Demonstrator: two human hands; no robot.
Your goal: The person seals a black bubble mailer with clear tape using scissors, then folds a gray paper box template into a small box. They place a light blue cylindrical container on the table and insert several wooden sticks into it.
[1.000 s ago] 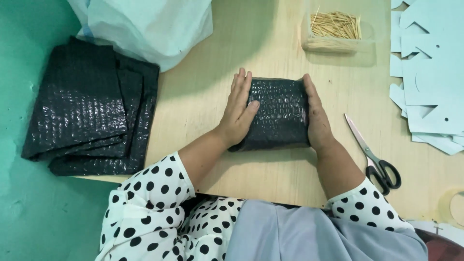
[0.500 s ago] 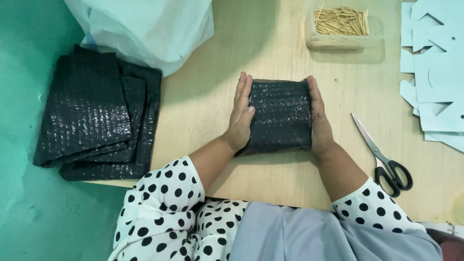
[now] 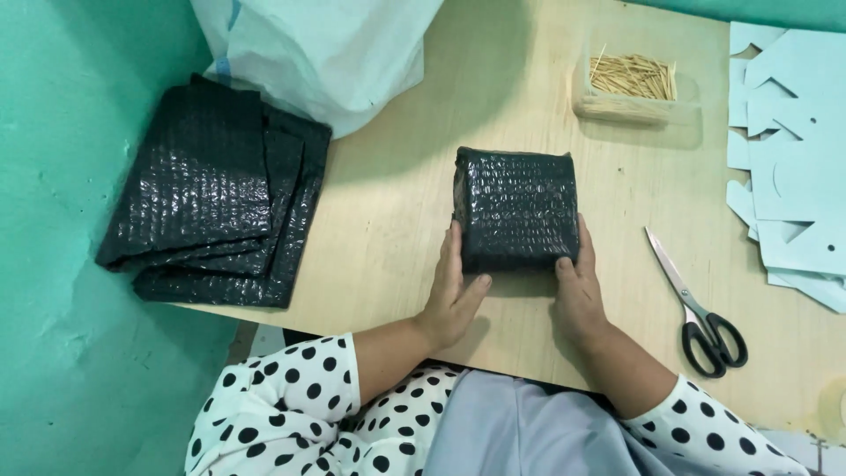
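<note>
Left hand [image 3: 451, 295] and right hand [image 3: 577, 291] clamp the black bubble-wrap parcel [image 3: 515, 207] between them at its near corners, scissors [image 3: 696, 304] at three o'clock.

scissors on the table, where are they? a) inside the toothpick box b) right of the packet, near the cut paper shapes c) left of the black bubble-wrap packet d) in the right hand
b: the scissors lie closed on the table, right of the packet.
</note>
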